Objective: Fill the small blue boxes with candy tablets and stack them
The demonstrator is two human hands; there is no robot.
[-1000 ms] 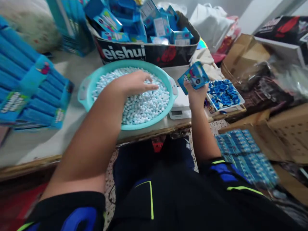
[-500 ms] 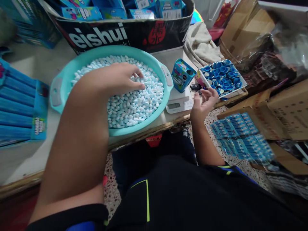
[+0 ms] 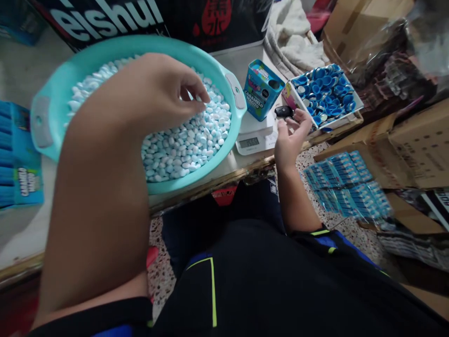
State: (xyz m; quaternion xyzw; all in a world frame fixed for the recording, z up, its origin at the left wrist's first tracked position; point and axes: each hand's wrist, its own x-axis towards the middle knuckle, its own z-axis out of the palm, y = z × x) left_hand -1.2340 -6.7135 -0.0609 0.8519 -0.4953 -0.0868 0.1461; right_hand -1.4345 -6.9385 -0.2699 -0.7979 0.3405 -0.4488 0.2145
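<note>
My left hand (image 3: pixel 168 91) reaches over a turquoise basin (image 3: pixel 187 181) filled with small pale blue and white candies (image 3: pixel 185 147). Its thumb and fingers come together in a pinch at the candies, and whatever is between the tips is hidden. On the white kitchen scale (image 3: pixel 258 141), whose display is lit, stands a blue candy tin (image 3: pixel 262 91) with an opening in its top. Beside the scale, my right hand (image 3: pixel 293 138) is palm up with loosely bent fingers apart and nothing in them. A black key fob (image 3: pixel 283 111) lies just behind those fingers.
A box (image 3: pixel 324 100) of blue and white caps sits at the right table edge. Behind the basin stands a black carton (image 3: pixel 189 28); a light cloth (image 3: pixel 294 37) lies right of it. Wrapped blue packs (image 3: pixel 347 185) and cardboard boxes (image 3: pixel 417 150) are at the right.
My left thumb and fingers have drawn closer together over the candies. The view has shifted, so the basin sits higher and further left. My right hand stays beside the scale.
</note>
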